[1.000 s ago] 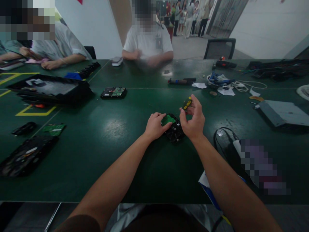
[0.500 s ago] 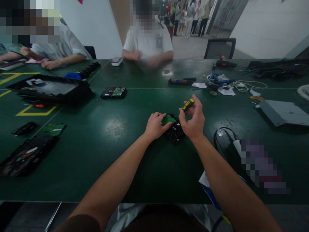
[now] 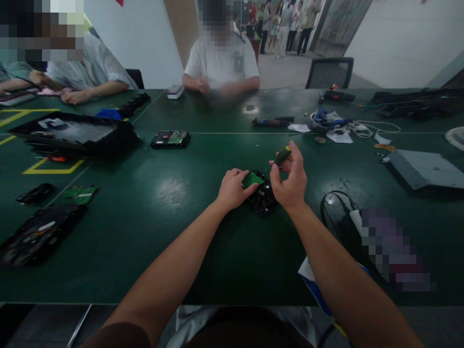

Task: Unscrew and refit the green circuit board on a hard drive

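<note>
My left hand (image 3: 234,189) is closed on the left side of a small black hard drive (image 3: 264,199) with a green circuit board, which lies on the dark green table. Thumb and fingers press on its edge and board. In my right hand (image 3: 291,182) a screwdriver (image 3: 282,155) with a dark and yellow handle is pinched between thumb and fingers. It tilts over the drive's right side. The fingers hide its tip, so contact with a screw does not show.
Another hard drive (image 3: 170,139) lies further back. Black trays (image 3: 76,133), a black casing (image 3: 39,234) and a circuit board (image 3: 80,194) are at left. A metal box (image 3: 427,169), cables (image 3: 373,126) and a strapped pouch (image 3: 391,246) are at right. A person (image 3: 222,63) sits opposite.
The screwdriver handle has turned in my right fingers: its yellow markings now face differently and more dark green shows. My left hand and the hard drive stay in place.
</note>
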Available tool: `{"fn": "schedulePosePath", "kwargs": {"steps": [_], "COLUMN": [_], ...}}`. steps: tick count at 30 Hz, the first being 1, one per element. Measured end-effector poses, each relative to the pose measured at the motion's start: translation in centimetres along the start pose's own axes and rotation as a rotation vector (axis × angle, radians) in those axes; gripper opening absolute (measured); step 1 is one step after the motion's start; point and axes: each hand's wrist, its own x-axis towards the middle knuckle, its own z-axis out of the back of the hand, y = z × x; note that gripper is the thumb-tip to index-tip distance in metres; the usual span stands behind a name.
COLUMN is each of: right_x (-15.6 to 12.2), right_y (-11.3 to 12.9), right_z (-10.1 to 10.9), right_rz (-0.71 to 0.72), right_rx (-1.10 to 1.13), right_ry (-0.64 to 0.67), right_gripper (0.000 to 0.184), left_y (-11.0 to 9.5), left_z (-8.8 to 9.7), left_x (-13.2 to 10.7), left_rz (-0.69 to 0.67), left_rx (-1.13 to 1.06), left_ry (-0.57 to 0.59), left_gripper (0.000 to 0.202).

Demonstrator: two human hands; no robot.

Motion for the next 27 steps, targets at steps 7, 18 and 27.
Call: {"fn": "schedulePosePath", "kwargs": {"steps": [7, 18, 27], "right_x": [-0.12, 0.01, 0.04], "right_y": [-0.64, 0.01, -0.05], "right_z": [-0.11, 0.11, 0.18], "right_rz": [0.006, 0.013, 0.001], "right_rx": [-0.033, -0.049, -0.058], "right_ry": [-0.031, -0.026, 0.001], "right_gripper": [0.072, 0.074, 0.072], "left_y": [0.02, -0.02, 0.09], "left_z": [0.11, 0.11, 0.02], "left_x": [-0.01, -0.11, -0.02], "left_rz": [-0.013, -0.016, -0.006], "left_rx": [0.003, -0.004, -0.003], "left_ry": [0.008, 0.0, 0.01], "left_gripper": [0.056, 0.059, 0.059]}}
